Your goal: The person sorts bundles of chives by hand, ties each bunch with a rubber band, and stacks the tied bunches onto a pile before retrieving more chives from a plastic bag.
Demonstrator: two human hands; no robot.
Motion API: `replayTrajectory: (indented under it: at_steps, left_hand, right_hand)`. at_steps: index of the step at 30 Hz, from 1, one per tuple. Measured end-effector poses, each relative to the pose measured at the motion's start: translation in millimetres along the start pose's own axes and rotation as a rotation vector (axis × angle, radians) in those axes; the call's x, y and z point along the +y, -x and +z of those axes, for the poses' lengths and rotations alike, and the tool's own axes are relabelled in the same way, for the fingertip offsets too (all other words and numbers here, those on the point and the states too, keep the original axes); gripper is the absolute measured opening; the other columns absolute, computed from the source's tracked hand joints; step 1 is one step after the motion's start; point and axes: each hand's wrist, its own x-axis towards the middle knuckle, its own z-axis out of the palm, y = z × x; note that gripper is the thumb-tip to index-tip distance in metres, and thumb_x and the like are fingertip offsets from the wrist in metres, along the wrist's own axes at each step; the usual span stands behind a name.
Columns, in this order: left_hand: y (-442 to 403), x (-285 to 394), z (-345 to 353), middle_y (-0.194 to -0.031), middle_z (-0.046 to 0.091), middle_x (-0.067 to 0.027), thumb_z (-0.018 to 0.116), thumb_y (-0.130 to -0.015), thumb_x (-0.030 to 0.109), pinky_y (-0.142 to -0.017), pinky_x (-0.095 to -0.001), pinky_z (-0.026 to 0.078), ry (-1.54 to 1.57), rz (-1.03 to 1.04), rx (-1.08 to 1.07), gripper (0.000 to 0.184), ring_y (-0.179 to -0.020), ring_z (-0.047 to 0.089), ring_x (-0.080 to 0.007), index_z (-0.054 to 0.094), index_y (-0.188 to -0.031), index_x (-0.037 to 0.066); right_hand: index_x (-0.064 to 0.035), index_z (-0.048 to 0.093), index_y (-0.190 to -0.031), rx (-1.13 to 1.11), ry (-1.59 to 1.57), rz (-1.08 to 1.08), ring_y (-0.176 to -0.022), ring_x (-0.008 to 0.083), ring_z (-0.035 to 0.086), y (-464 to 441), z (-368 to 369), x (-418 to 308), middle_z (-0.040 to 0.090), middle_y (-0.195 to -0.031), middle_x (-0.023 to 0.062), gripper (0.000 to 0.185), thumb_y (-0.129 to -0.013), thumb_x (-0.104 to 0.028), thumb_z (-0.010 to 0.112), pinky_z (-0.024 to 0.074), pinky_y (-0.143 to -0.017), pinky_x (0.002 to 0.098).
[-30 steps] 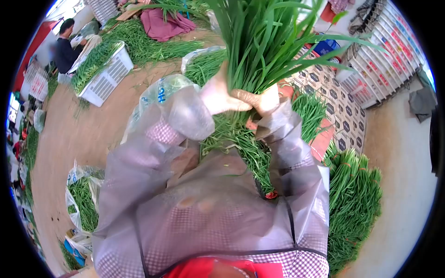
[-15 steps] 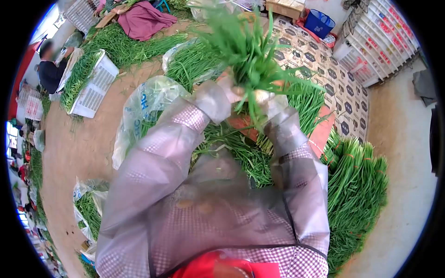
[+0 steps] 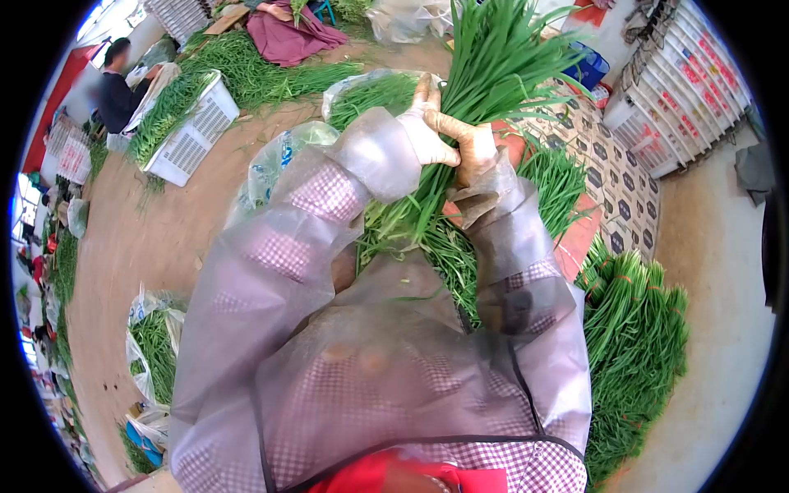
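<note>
Both gloved hands are up in front of me around a thick bunch of green chives (image 3: 501, 70), its leaves fanning out to the top right. My left hand (image 3: 426, 135) presses the bunch from the left, fingers pointing up and thumb across the stalks. My right hand (image 3: 470, 144) is wrapped round the stalks, its fingers reaching over toward the left hand. Loose chives (image 3: 444, 255) hang and lie below, near my lap. Part of the right palm is hidden by the stalks and the plastic sleeve.
Tied chive bundles (image 3: 633, 320) are stacked at my right. More chives (image 3: 552, 185) lie beyond my right wrist. Plastic bags (image 3: 271, 164) with greens stand at left. A white crate (image 3: 193, 131) is near a seated person (image 3: 119, 90). White crates (image 3: 678, 90) are stacked far right.
The bunch, blurred earlier, is now sharper and leans up to the right. My hands have come closer together around its stalks, and the camera view has shifted slightly.
</note>
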Motion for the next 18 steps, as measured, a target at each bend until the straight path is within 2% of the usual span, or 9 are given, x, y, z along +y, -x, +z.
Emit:
replayTrajectory:
  at_steps: [3,5,6,8,9,10,11,12,18]
  left_hand:
    - [25.4,20.8,-17.4,-0.136,0.045,-0.0228,0.084,-0.059,0.022,-0.104,-0.0361,0.040,-0.358,0.127,0.164,0.123,-0.118,0.052,-0.0367,0.002,-0.147,0.002]
    - [55.2,25.8,-29.4,-0.141,0.037,-0.0250,0.083,-0.058,0.027,-0.104,-0.0372,0.039,0.013,0.025,0.015,0.128,-0.120,0.050,-0.0388,-0.005,-0.149,0.005]
    - [71.9,33.6,-40.5,-0.137,0.043,-0.0247,0.082,-0.060,0.028,-0.102,-0.0367,0.040,0.169,-0.186,-0.163,0.125,-0.119,0.052,-0.0374,-0.003,-0.149,0.006]
    - [109.4,15.2,-43.1,-0.131,0.050,-0.0238,0.079,-0.063,0.029,-0.098,-0.0362,0.043,0.111,-0.359,-0.305,0.120,-0.115,0.055,-0.0339,-0.001,-0.150,0.009]
    - [132.8,1.5,-42.5,-0.111,0.062,-0.0210,0.076,-0.067,0.029,-0.085,-0.0340,0.050,0.087,-0.216,-0.250,0.109,-0.095,0.065,-0.0283,0.010,-0.150,0.007]
    - [143.9,6.1,-49.5,-0.079,0.067,-0.0118,0.071,-0.075,0.028,-0.062,-0.0294,0.051,0.219,-0.570,-0.383,0.070,-0.064,0.063,-0.0171,0.045,-0.135,0.004]
    - [169.2,-22.1,-30.2,-0.058,0.059,-0.0016,0.063,-0.085,0.022,-0.046,-0.0243,0.041,0.473,-0.749,-0.374,0.026,-0.047,0.049,-0.0065,0.066,-0.103,0.004]
    - [195.3,-43.8,-8.6,-0.060,0.058,0.0007,0.057,-0.090,0.014,-0.045,-0.0232,0.036,0.566,-0.619,-0.250,0.014,-0.047,0.045,-0.0055,0.068,-0.085,0.005]
    - [217.1,-38.4,-14.1,-0.069,0.057,-0.0001,0.056,-0.094,0.013,-0.052,-0.0210,0.038,0.986,-0.588,0.014,0.013,-0.057,0.047,-0.0056,0.063,-0.098,0.002]
  right_hand:
    - [0.0003,0.065,-0.103,0.126,-0.031,-0.106,-0.084,0.0208,0.064,3.4,13.5,6.6,0.067,-0.095,0.0087,0.034,-0.069,0.000,0.072,0.0510,-0.081,0.0340]
    - [0.0017,0.067,-0.093,0.176,-0.060,0.059,-0.080,0.0206,0.064,-4.8,-7.8,16.3,0.068,-0.087,0.0095,0.022,-0.072,-0.004,0.070,0.0514,-0.078,0.0326]
    - [0.0019,0.068,-0.084,0.157,-0.148,0.036,-0.076,0.0212,0.064,-0.9,-6.0,10.6,0.067,-0.082,0.0107,0.014,-0.074,-0.008,0.068,0.0519,-0.075,0.0324]
    - [0.0029,0.063,-0.100,0.166,-0.237,-0.042,-0.074,0.0228,0.063,2.3,-11.5,-0.5,0.066,-0.082,0.0127,0.028,-0.075,-0.008,0.066,0.0522,-0.072,0.0340]
    - [0.0029,0.061,-0.107,0.188,-0.244,-0.102,-0.073,0.0235,0.063,5.1,-12.9,-8.9,0.066,-0.082,0.0129,0.034,-0.075,-0.008,0.066,0.0523,-0.071,0.0349]
    - [0.0024,0.056,-0.114,0.173,-0.330,-0.063,-0.073,0.0249,0.062,-0.7,-27.5,-10.3,0.063,-0.081,0.0121,0.041,-0.076,-0.007,0.065,0.0524,-0.072,0.0367]
    - [0.0013,0.057,-0.113,0.149,-0.377,-0.075,-0.075,0.0252,0.061,0.6,-32.5,-16.7,0.063,-0.082,0.0111,0.038,-0.076,-0.007,0.065,0.0520,-0.074,0.0375]
    - [0.0002,0.058,-0.111,0.125,-0.425,-0.086,-0.078,0.0255,0.061,2.1,-36.9,-23.4,0.062,-0.083,0.0102,0.035,-0.077,-0.007,0.064,0.0517,-0.076,0.0382]
    - [-0.0029,0.059,-0.106,0.174,-0.389,-0.359,-0.083,0.0248,0.060,8.0,-32.4,-31.9,0.061,-0.086,0.0085,0.030,-0.077,-0.007,0.064,0.0508,-0.080,0.0387]
